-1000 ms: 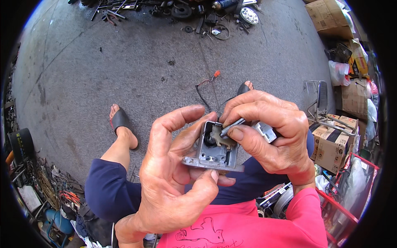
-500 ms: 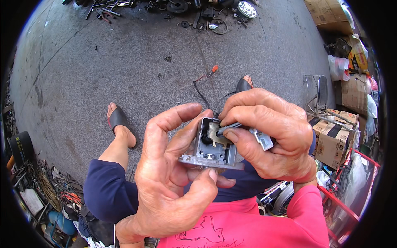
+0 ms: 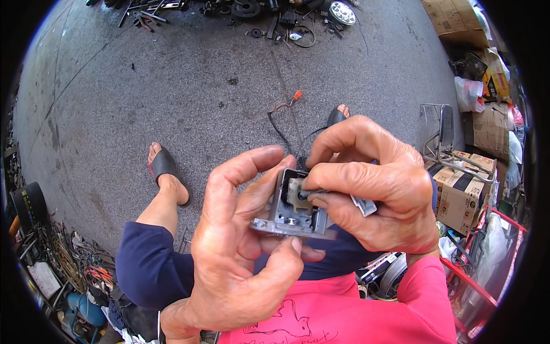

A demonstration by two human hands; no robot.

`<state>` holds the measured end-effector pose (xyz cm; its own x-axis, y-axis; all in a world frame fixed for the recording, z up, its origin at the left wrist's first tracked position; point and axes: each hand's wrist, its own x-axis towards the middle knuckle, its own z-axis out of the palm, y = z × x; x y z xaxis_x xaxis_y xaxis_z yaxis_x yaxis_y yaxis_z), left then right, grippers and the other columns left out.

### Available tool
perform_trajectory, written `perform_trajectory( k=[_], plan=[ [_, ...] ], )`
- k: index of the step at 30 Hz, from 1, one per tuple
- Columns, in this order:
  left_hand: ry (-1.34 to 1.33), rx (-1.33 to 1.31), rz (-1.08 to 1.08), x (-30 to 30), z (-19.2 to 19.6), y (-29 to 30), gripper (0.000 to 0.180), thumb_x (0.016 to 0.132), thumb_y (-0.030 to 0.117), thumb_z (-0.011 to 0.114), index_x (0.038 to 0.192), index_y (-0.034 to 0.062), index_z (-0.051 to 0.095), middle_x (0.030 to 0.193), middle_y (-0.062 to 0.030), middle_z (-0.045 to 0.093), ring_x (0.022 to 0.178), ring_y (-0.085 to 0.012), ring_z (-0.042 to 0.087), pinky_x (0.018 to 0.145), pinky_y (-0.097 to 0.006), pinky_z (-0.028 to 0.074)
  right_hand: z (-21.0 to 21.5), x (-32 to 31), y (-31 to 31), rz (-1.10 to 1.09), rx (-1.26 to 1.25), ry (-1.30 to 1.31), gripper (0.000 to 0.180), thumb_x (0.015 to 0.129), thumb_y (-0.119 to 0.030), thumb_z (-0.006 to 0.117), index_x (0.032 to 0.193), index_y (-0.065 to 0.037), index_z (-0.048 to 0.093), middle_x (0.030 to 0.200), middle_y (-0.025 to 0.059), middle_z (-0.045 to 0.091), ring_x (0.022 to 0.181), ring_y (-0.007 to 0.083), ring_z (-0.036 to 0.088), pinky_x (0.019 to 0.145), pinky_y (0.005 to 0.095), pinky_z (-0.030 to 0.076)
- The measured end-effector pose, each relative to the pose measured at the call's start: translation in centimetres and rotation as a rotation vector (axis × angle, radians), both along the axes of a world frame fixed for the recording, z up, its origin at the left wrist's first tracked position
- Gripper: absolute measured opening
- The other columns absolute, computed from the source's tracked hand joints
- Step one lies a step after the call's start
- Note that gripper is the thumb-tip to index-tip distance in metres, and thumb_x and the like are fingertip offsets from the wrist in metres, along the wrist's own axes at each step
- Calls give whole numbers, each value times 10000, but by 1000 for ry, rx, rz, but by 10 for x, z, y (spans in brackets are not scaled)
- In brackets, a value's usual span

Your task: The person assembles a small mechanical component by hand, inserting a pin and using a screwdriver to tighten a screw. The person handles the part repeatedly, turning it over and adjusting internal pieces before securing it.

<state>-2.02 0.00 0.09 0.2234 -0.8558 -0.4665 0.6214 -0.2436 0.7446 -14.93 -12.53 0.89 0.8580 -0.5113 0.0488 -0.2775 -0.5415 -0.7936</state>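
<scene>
My left hand [image 3: 243,241] grips a small grey metal housing [image 3: 321,219] with a flange along its near edge. Its open side faces up, showing a pale inner plate [image 3: 297,198] and dark recesses. My right hand [image 3: 375,189] pinches a slim grey piece between thumb and forefinger, its end over the inner plate; the fingers hide most of it, so I cannot tell its kind. A silvery metal bracket-like part [image 3: 365,205] shows beneath the right fingers. Beyond the housing runs a dark cable [image 3: 278,131] ending in an orange connector [image 3: 298,95].
Black parts and tools [image 3: 246,8] lie on the floor at the far edge. Cardboard boxes [image 3: 463,200], a metal-framed chair [image 3: 444,135] and a red rack [image 3: 478,289] stand on the right. Wires and scrap [image 3: 69,258] are heaped at the left.
The right fingers have shifted slightly left and lower, closing further over the slim piece so less of it shows. The housing has tilted and moved down a little in my left hand.
</scene>
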Motion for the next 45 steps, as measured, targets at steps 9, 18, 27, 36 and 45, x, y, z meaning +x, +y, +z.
perform_trajectory(
  k=[9, 18, 27, 36, 45],
  plan=[
    [-146, -54, -72, -4, -2, -1, 703, 707, -153, 476, 1342, -68, 186, 1343, -267, 412, 1063, -310, 600, 732, -358, 617, 6, -2, 1, 35, -58, 111, 184, 676, -10, 697, 859, -23, 694, 823, 110, 580, 661, 207, 616, 572, 288, 492],
    [-131, -97, -96, -3, -6, 1, 706, 688, -179, 454, 1340, -65, 208, 1358, -238, 405, 1093, -271, 583, 806, -323, 590, 11, -3, 3, 19, -151, 167, 226, 603, 34, 690, 818, -36, 686, 732, 81, 578, 635, 216, 624, 567, 305, 500],
    [-271, -199, -175, 0, -10, 1, 708, 667, -182, 419, 1338, -68, 221, 1371, -215, 348, 1218, -271, 489, 879, -320, 561, 7, -4, -2, 87, -191, 95, 265, 550, 45, 708, 804, -22, 676, 687, 90, 584, 607, 246, 616, 559, 329, 497],
    [-197, -118, -122, -7, -13, -1, 639, 701, -155, 439, 1314, -64, 285, 1332, -205, 396, 1189, -257, 510, 883, -332, 555, 4, 1, 3, 126, -256, 199, 229, 578, 15, 705, 794, -25, 642, 701, 89, 570, 622, 264, 602, 549, 345, 477],
    [-217, -135, 100, -10, -14, -6, 351, 864, -100, 487, 1211, -52, 458, 1133, -146, 551, 939, -152, 609, 719, -245, 581, -6, 8, 11, 23, -359, 25, 239, 608, 16, 701, 834, -27, 636, 715, 82, 585, 624, 253, 607, 540, 340, 479]
  ],
)
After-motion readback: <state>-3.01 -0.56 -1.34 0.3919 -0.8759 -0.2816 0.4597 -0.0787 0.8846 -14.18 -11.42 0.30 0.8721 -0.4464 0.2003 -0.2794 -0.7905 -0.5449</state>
